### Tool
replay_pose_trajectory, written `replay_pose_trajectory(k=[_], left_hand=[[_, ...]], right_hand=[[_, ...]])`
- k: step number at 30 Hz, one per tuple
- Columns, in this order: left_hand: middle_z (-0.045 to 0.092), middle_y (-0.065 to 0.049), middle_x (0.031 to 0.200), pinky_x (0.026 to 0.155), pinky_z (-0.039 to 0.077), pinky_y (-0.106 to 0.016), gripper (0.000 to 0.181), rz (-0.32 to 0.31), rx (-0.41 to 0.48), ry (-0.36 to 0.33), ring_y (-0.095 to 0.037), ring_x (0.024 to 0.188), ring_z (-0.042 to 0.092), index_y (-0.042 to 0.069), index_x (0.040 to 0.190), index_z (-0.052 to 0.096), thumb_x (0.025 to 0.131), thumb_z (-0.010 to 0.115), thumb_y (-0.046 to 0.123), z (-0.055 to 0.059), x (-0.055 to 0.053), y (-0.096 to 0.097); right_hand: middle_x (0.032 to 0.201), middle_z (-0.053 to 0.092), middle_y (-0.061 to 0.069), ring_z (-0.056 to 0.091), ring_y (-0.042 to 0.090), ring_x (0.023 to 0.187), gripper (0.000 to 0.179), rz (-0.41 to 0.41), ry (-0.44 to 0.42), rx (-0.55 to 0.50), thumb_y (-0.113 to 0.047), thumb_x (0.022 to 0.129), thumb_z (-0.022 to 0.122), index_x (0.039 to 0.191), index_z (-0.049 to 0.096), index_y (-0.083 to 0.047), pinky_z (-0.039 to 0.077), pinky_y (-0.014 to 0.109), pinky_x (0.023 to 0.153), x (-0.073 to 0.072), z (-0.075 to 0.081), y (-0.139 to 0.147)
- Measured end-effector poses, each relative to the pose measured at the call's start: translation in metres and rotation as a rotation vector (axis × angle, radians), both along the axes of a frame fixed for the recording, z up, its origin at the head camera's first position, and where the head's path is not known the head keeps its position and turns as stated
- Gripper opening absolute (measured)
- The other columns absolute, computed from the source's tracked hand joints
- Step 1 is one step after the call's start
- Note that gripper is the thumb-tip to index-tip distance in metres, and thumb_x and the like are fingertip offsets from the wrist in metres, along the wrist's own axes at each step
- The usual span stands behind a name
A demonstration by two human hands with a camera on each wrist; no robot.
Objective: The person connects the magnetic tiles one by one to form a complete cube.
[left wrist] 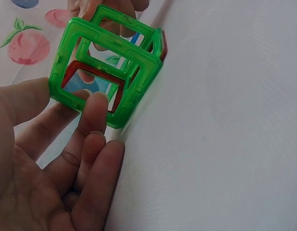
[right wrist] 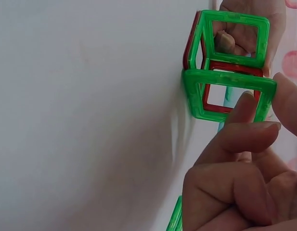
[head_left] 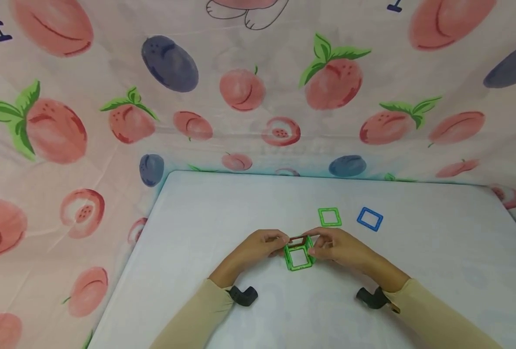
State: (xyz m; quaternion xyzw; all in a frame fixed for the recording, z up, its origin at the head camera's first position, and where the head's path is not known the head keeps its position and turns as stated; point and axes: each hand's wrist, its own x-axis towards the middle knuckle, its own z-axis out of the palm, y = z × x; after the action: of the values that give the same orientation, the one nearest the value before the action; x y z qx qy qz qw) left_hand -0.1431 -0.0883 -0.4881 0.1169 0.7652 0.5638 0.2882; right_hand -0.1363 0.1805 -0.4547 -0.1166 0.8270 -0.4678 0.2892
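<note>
Between the two hands is a small open box of magnetic tiles (head_left: 300, 267), its square see-through frames joined at the edges. Green tiles (left wrist: 114, 42) form opposite sides, and red tiles (right wrist: 220, 107) show among the other faces. My left hand (head_left: 262, 245) pinches the box's left side, thumb on a green tile's edge and fingertips against its frame. On the opposite side my right hand (head_left: 338, 247) grips a green tile (right wrist: 230, 78) between thumb and fingers, its other fingers curled below. Part of the box is hidden behind the fingers in the head view.
A loose green square tile (head_left: 330, 224) lies on the white table (head_left: 223, 203) beyond the right hand. Right of it is a blue square tile (head_left: 367, 225). A fruit-print cloth (head_left: 249, 58) hangs along the table's far and left sides. Both wrists wear black mounts (head_left: 243, 295).
</note>
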Motion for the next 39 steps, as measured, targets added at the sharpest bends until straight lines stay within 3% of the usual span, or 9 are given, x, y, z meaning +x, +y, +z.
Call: replay_pose_trajectory(k=[5, 12, 18, 23, 29, 39], left_hand=[[0.071, -0.008, 0.089, 0.076, 0.045, -0.028, 0.029, -0.006, -0.016, 0.011, -0.014, 0.082, 0.056, 0.017, 0.112, 0.075, 0.103, 0.061, 0.041, 0.002, 0.0, 0.001], [0.068, -0.003, 0.083, 0.074, 0.044, -0.027, 0.028, -0.043, -0.016, 0.017, -0.012, 0.078, 0.054, 0.017, 0.106, 0.075, 0.101, 0.063, 0.041, 0.001, -0.002, -0.001], [0.07, -0.001, 0.085, 0.077, 0.047, -0.025, 0.025, -0.062, -0.006, 0.011, -0.011, 0.082, 0.058, 0.016, 0.106, 0.075, 0.1, 0.065, 0.037, 0.0, -0.003, -0.001], [0.073, -0.003, 0.087, 0.084, 0.049, -0.031, 0.027, -0.073, -0.022, 0.003, -0.014, 0.085, 0.064, 0.022, 0.121, 0.067, 0.099, 0.066, 0.038, 0.003, -0.002, -0.002], [0.073, -0.002, 0.088, 0.095, 0.044, -0.036, 0.059, -0.121, -0.059, 0.009, -0.013, 0.089, 0.064, 0.037, 0.152, 0.047, 0.098, 0.068, 0.041, 0.007, -0.002, -0.003], [0.072, 0.001, 0.092, 0.085, 0.044, -0.03, 0.063, -0.185, -0.088, 0.06, -0.01, 0.085, 0.06, 0.043, 0.155, 0.041, 0.098, 0.067, 0.043, 0.01, 0.0, -0.005]], right_hand=[[0.093, 0.069, 0.003, 0.058, 0.022, 0.086, 0.052, -0.008, 0.03, 0.018, -0.029, 0.093, 0.075, 0.14, 0.063, -0.011, 0.046, 0.033, 0.071, 0.001, 0.0, 0.001], [0.095, 0.07, -0.001, 0.052, 0.012, 0.075, 0.055, 0.082, 0.12, 0.055, -0.031, 0.098, 0.07, 0.147, 0.056, -0.011, 0.041, 0.024, 0.061, 0.001, 0.001, 0.003], [0.104, 0.075, -0.001, 0.051, 0.012, 0.074, 0.045, 0.06, 0.218, 0.092, -0.031, 0.097, 0.071, 0.137, 0.066, -0.012, 0.042, 0.024, 0.06, 0.002, 0.002, 0.005], [0.106, 0.076, -0.004, 0.054, 0.014, 0.08, 0.034, 0.014, 0.253, 0.106, -0.029, 0.097, 0.072, 0.128, 0.073, -0.014, 0.045, 0.024, 0.063, 0.001, 0.002, 0.004], [0.09, 0.072, -0.007, 0.051, 0.009, 0.075, 0.029, 0.02, 0.367, 0.109, -0.023, 0.096, 0.072, 0.124, 0.076, -0.017, 0.043, 0.023, 0.063, -0.001, 0.0, -0.002], [0.088, 0.07, -0.012, 0.055, 0.011, 0.079, 0.021, -0.034, 0.388, 0.113, -0.027, 0.094, 0.075, 0.115, 0.08, -0.026, 0.045, 0.024, 0.066, -0.012, -0.003, -0.011]])
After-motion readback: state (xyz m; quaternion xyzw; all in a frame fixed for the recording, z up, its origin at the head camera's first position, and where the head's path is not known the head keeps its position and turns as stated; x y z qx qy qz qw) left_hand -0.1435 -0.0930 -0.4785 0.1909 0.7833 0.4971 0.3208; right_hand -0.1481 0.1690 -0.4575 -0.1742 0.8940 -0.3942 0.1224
